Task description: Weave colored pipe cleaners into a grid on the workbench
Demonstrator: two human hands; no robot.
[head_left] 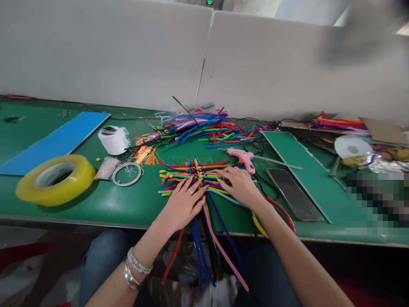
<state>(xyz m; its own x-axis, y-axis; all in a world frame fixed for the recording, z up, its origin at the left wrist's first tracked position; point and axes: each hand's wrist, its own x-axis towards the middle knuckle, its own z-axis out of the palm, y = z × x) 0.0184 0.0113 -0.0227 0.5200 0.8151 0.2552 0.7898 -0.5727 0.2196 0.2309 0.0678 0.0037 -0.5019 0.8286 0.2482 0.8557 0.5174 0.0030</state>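
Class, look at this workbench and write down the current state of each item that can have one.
Left hand, flat on the weave, fingers spread
Right hand, flat on the weave, fingers spread
Pipe-cleaner weave, partly woven, long ends loose
Pink hot glue gun, lying down, cord attached
Yellow tape roll, lying flat
White hoop, lying flat, thread web inside

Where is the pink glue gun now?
In the head view, the pink glue gun lies right of the woven pipe cleaners, just above the right hand.

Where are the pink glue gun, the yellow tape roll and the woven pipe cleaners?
pink glue gun (243, 159), head view, on its body
yellow tape roll (54, 194), head view, on its outer band
woven pipe cleaners (194, 169), head view, on the weave's centre
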